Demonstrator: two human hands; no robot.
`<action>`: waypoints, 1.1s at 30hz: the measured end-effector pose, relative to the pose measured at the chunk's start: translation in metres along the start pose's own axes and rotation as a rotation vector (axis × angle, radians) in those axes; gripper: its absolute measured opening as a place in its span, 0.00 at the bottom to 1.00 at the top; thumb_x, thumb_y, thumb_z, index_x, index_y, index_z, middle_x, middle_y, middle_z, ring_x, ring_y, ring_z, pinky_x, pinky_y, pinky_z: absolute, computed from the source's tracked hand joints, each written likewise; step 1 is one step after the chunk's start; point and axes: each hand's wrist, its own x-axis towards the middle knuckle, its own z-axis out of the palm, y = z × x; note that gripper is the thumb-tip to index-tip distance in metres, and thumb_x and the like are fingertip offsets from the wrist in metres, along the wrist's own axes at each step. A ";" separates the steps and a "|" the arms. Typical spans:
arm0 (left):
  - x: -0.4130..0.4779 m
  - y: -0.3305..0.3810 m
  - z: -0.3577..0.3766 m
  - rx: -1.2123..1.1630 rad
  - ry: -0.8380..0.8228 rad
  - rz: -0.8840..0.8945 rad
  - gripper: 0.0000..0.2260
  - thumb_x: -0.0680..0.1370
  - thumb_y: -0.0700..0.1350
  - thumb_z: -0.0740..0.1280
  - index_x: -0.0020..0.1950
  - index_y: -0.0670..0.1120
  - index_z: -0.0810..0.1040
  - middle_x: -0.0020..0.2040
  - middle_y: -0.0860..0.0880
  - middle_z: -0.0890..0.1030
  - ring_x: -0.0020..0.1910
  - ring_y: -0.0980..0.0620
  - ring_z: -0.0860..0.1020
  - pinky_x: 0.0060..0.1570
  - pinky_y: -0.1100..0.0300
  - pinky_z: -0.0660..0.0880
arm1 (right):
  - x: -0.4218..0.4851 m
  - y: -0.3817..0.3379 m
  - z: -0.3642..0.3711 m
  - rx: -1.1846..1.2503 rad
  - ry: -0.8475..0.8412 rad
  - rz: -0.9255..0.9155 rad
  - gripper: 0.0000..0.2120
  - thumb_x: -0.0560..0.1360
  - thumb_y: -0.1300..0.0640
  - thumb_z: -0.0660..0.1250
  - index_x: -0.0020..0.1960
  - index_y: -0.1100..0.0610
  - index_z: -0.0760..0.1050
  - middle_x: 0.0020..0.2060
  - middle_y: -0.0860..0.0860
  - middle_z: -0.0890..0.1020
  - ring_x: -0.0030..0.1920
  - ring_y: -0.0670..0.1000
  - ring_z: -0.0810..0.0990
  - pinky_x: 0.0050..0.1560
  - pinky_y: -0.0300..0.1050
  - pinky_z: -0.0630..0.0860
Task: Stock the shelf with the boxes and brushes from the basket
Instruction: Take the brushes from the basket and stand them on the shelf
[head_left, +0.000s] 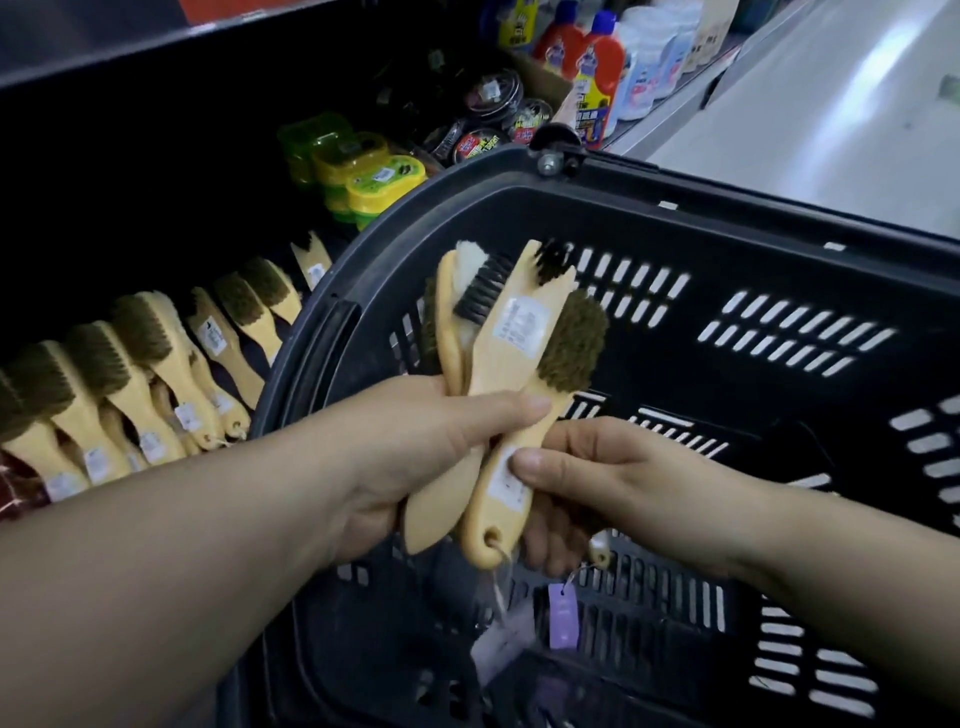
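Note:
My left hand (410, 452) grips a bunch of wooden shoe brushes (498, 332) above the black plastic basket (727, 249), bristles pointing up. My right hand (597, 483) meets the bunch from the right, its thumb and fingers pinching the handle of the front brush (519, 467), a brown-bristled one with a white label. A purple tag (563, 616) dangles below that handle on a string. On the dark shelf (156, 208) to the left lies a row of matching wooden brushes (135, 384).
Green-and-yellow polish sponges (363, 176) and round black polish tins (483, 130) sit further along the shelf. Red and white bottles (597, 67) stand beyond them. The pale aisle floor (831, 104) runs at the upper right. The basket's rim presses close to the shelf edge.

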 end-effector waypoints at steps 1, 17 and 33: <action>0.000 -0.001 -0.001 0.026 0.003 0.005 0.11 0.71 0.44 0.72 0.51 0.42 0.80 0.38 0.40 0.84 0.34 0.45 0.82 0.33 0.55 0.79 | 0.002 0.001 -0.001 -0.077 0.010 -0.003 0.13 0.73 0.49 0.60 0.39 0.58 0.75 0.29 0.51 0.81 0.29 0.46 0.78 0.31 0.35 0.73; 0.007 -0.004 -0.004 0.138 0.121 0.074 0.14 0.69 0.33 0.69 0.52 0.46 0.78 0.42 0.47 0.86 0.42 0.50 0.85 0.42 0.53 0.82 | 0.086 0.137 -0.101 -0.952 0.369 0.602 0.08 0.77 0.56 0.62 0.49 0.61 0.76 0.49 0.58 0.81 0.45 0.54 0.80 0.48 0.48 0.77; 0.006 -0.002 -0.006 0.036 0.183 0.095 0.15 0.71 0.33 0.70 0.54 0.48 0.77 0.43 0.48 0.85 0.42 0.49 0.84 0.33 0.56 0.80 | 0.027 0.055 -0.027 0.422 0.489 0.175 0.13 0.70 0.47 0.68 0.33 0.56 0.80 0.26 0.50 0.72 0.26 0.46 0.68 0.25 0.37 0.67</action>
